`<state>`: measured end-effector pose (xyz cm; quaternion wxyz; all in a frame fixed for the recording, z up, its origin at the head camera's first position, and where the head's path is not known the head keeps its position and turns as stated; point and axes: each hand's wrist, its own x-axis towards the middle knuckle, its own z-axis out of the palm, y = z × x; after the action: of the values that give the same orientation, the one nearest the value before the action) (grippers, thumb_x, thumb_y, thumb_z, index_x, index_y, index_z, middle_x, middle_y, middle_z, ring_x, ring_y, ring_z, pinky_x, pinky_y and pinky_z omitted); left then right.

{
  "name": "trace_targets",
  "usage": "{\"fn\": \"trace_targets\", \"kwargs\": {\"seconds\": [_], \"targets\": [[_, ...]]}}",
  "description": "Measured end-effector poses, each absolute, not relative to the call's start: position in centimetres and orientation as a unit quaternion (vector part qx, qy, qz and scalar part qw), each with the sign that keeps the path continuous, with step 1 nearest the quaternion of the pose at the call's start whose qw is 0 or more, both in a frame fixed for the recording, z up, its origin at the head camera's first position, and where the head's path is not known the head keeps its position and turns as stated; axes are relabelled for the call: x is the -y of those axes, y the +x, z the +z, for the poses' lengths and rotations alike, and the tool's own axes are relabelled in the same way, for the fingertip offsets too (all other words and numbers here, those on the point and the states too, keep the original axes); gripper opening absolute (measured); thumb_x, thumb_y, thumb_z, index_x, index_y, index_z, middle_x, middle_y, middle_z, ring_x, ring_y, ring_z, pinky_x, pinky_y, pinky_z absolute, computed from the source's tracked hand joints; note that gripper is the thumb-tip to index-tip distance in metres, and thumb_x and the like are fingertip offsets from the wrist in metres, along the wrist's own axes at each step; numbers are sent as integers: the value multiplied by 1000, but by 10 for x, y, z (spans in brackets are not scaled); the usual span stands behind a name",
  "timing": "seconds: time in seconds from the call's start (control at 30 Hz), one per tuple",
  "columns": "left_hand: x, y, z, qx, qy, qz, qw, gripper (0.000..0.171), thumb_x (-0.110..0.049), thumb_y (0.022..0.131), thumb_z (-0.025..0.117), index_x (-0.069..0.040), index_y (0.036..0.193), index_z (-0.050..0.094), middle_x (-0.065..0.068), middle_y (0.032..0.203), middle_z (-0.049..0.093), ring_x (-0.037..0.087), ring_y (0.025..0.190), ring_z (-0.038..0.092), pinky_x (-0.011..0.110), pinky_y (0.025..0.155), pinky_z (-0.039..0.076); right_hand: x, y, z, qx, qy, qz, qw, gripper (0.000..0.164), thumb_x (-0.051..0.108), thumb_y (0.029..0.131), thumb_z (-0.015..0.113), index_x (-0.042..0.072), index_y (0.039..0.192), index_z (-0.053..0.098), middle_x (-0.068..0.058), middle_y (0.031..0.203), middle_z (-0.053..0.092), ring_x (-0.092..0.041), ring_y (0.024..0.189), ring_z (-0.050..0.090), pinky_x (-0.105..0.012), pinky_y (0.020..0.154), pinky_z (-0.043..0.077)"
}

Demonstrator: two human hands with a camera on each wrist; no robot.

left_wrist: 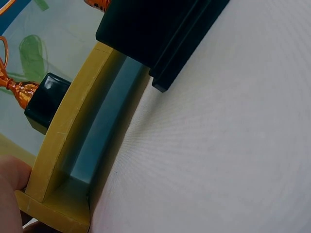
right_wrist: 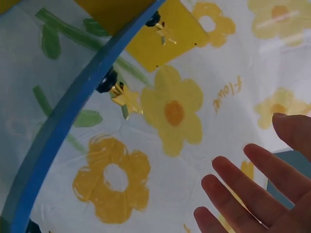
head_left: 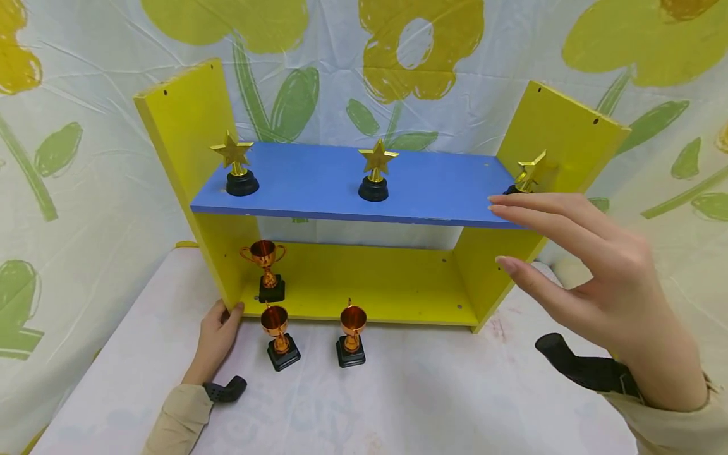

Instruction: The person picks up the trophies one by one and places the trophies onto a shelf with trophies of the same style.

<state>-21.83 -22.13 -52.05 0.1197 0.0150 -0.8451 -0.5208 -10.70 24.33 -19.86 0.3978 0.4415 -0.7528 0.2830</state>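
A yellow shelf unit (head_left: 188,126) with a blue shelf board (head_left: 318,183) stands on the white table. Three gold star trophies stand on the blue board: left (head_left: 236,165), middle (head_left: 375,170), right (head_left: 529,174). One copper cup trophy (head_left: 267,268) is on the yellow bottom board; two more (head_left: 279,338) (head_left: 351,335) stand on the table in front. My left hand (head_left: 218,328) rests on the table and touches the unit's lower left corner (left_wrist: 53,204). My right hand (head_left: 503,232) hovers with straight fingers (right_wrist: 243,194) before the blue board's right end, just beside the right star, holding nothing.
A flower-printed sheet (head_left: 398,63) hangs close behind and beside the shelf. The white table (head_left: 432,392) stretches in front of the unit. The unit's right side wall (head_left: 563,139) is right behind my right hand. Black wrist mounts (head_left: 586,370) sit on both sleeves.
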Motion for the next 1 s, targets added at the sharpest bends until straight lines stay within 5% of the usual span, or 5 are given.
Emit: {"fn": "trace_targets", "kwargs": {"seconds": [0.2, 1.0], "targets": [[221, -218, -519, 842, 12, -525, 121, 41, -28, 104, 51, 2, 131, 54, 22, 133, 56, 32, 123, 49, 49, 106, 36, -219, -101, -211, 747, 427, 304, 409, 48, 36, 95, 68, -8, 114, 68, -21, 115, 68, -25, 112, 60, -25, 102, 43], [222, -217, -518, 843, 13, -525, 118, 42, -29, 104, 51, 2, 132, 53, 21, 133, 56, 31, 122, 49, 50, 106, 37, -204, -106, -270, 756, 384, 379, 371, 52, 36, 98, 63, -11, 119, 63, -19, 120, 66, -19, 117, 59, -26, 99, 44]]}}
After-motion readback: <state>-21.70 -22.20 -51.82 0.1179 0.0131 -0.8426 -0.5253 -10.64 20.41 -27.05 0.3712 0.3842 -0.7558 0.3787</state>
